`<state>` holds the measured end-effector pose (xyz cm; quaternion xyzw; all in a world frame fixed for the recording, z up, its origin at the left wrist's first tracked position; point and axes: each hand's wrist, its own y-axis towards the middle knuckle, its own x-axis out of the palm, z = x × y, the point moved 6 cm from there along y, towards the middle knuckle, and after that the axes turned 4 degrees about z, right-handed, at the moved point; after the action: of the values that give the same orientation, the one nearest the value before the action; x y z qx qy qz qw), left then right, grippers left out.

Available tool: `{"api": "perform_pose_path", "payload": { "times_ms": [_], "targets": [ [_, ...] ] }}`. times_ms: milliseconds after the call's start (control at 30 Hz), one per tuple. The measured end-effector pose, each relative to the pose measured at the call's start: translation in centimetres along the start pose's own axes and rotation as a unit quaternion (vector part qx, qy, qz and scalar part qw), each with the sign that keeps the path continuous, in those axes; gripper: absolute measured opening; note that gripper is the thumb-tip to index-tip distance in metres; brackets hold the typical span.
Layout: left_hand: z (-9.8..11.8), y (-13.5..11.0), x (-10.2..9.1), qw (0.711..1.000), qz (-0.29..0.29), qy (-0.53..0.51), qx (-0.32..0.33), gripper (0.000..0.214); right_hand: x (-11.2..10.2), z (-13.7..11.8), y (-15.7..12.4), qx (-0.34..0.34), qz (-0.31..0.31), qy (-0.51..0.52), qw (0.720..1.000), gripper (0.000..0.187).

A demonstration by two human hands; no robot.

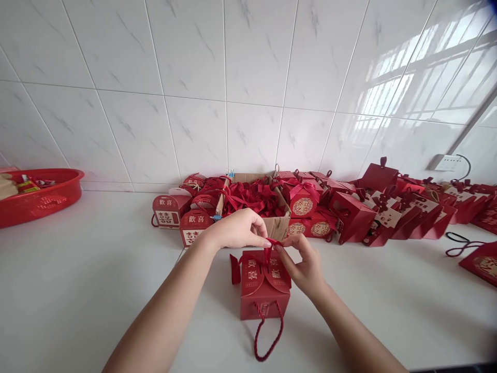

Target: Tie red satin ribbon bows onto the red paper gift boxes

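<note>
A small red gift box with gold characters on its top flaps stands on the white counter in front of me. A red cord handle hangs from its near side. My left hand and my right hand meet just above the box top. Both pinch a red ribbon that runs over the closed flaps; one ribbon end hangs down the box's left side.
An open cardboard box full of red ribbons sits behind. Several red gift boxes line the tiled wall to its left and right. A red plastic basket stands far left. Another red box lies at the right edge.
</note>
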<state>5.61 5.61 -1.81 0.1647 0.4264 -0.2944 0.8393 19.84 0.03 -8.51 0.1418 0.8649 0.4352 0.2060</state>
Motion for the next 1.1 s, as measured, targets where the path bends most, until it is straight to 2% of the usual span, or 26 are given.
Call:
{"api": "perform_pose_path", "payload": {
  "times_ms": [267,333,433,533,633,700,767,833,900,1100],
  "targets": [
    [0.4,0.0,0.2,1.0,0.006,-0.008,0.02,0.025,0.6,-1.2,-0.1,-0.003,-0.096,0.021,0.995,0.008],
    [0.7,0.0,0.3,1.0,0.01,-0.006,0.024,0.024,0.9,-1.1,-0.2,0.013,-0.1,0.008,0.995,0.005],
    [1.1,-0.1,0.3,0.999,0.011,-0.004,0.029,0.022,1.3,-0.7,-0.5,0.051,-0.084,-0.013,0.995,0.018],
    [1.1,-0.5,0.0,1.0,0.014,-0.018,0.019,0.026,1.7,0.1,-0.8,0.113,-0.084,0.03,0.99,0.024],
    [-0.2,-1.4,0.0,0.999,0.018,-0.036,-0.022,0.035,2.3,0.7,-1.2,0.171,-0.111,0.107,0.973,0.028],
    [-1.9,-2.2,0.7,0.998,0.013,-0.033,-0.059,0.04,2.3,0.8,-1.2,0.182,-0.121,0.119,0.968,0.027],
    [-4.0,-3.0,1.6,0.995,0.021,-0.036,-0.094,0.041,2.1,0.7,-1.0,0.163,-0.129,0.082,0.975,0.023],
    [-5.9,-3.6,2.6,0.989,0.042,-0.082,-0.116,0.041,1.9,0.4,-0.8,0.126,-0.148,0.022,0.981,0.011],
    [-7.2,-3.8,3.5,0.982,0.053,-0.138,-0.119,0.041,1.7,0.1,-0.6,0.101,-0.171,-0.009,0.98,0.013],
    [-8.0,-3.8,4.9,0.953,0.036,-0.279,-0.108,0.042,1.4,-0.7,-0.3,0.106,-0.223,0.087,0.965,0.02]
  ]
}}
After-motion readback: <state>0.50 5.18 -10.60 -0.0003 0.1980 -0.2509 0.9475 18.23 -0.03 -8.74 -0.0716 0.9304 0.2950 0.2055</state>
